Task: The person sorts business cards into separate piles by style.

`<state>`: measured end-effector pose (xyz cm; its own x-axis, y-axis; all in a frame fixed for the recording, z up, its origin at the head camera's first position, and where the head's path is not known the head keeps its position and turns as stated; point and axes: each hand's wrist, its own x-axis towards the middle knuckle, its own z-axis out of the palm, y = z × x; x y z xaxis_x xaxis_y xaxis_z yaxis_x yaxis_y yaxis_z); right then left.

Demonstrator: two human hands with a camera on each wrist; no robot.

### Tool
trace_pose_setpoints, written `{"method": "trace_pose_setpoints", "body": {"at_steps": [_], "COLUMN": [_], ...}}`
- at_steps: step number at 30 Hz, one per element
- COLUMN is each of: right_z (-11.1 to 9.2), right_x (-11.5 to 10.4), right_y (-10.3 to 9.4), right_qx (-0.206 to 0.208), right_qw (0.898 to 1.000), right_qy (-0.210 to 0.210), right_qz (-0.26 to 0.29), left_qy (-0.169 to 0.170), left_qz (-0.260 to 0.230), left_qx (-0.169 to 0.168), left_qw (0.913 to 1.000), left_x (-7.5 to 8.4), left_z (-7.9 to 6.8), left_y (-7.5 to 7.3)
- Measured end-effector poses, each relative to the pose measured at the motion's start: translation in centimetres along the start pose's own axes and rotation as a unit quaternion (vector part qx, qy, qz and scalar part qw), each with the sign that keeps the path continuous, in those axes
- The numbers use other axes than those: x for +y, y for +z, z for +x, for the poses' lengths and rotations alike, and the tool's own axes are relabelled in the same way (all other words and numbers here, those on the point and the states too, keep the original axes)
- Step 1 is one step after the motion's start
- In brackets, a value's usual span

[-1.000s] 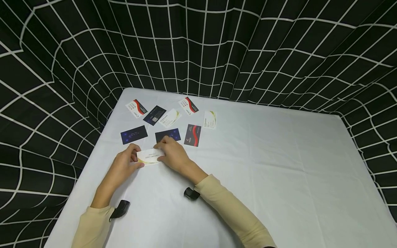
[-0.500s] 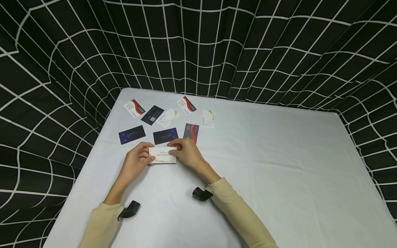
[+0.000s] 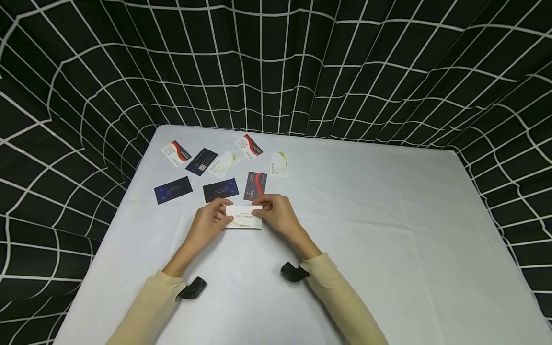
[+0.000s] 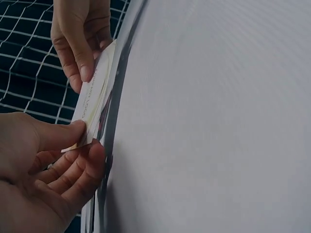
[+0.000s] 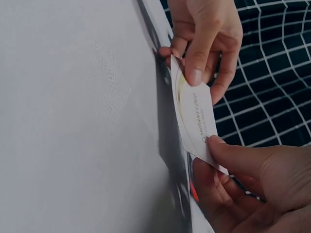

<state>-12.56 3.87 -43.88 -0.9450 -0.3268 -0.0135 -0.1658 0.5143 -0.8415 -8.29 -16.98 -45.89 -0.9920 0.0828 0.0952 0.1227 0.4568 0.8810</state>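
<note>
the white table (image 3: 388,239) spreads across the lower frame. just below and left of centre, the left hand (image 3: 208,224) and right hand (image 3: 279,214) pinch opposite ends of a white card stack (image 3: 243,222); its count is hard to tell. single loose cards (image 3: 174,190) lie upper left. the step seems to be squaring edges; next calls for light, even pressure.
</note>
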Motion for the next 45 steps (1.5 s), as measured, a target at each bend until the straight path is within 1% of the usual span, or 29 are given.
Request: {"method": "trace_pose_setpoints", "body": {"at_steps": [4,9,12,15,18,26,38,45], "right_z": [-0.4,-1.0,-1.2,-1.3,-1.4,-1.5,-1.4,-1.3], "right_x": [0.6,1.2,1.6,1.9,2.2,2.3,2.7,2.9], "right_y": [-0.3,-0.3,-0.3,-0.4,-0.4,-0.8,-1.1,-1.3], "right_qx": [0.011,0.019,0.029,0.036,0.039,0.052,0.069,0.074], "right_qw": [1.0,0.999,0.999,0.999,0.998,0.997,0.995,0.994], "right_qy": [0.013,0.032,0.038,0.039,0.041,0.036,0.025,0.03], "right_qz": [0.009,0.016,0.013,0.011,0.0,-0.049,-0.071,-0.071], "left_qy": [-0.002,-0.001,0.004,0.004,0.003,0.013,0.011,0.013], "left_qz": [0.049,0.115,0.142,0.157,0.164,0.164,0.167,0.179], "left_qx": [-0.001,-0.003,-0.004,-0.005,-0.005,-0.004,-0.007,-0.015], "left_qw": [0.9988,0.9933,0.9898,0.9876,0.9864,0.9863,0.9859,0.9837], "left_x": [0.4,0.6,0.8,1.0,1.0,0.9,1.3,1.5], "left_z": [0.3,0.4,0.5,0.7,0.7,1.0,1.9,2.3], "left_y": [0.6,1.3,1.7,2.0,2.3,2.8,3.4,3.7]}}
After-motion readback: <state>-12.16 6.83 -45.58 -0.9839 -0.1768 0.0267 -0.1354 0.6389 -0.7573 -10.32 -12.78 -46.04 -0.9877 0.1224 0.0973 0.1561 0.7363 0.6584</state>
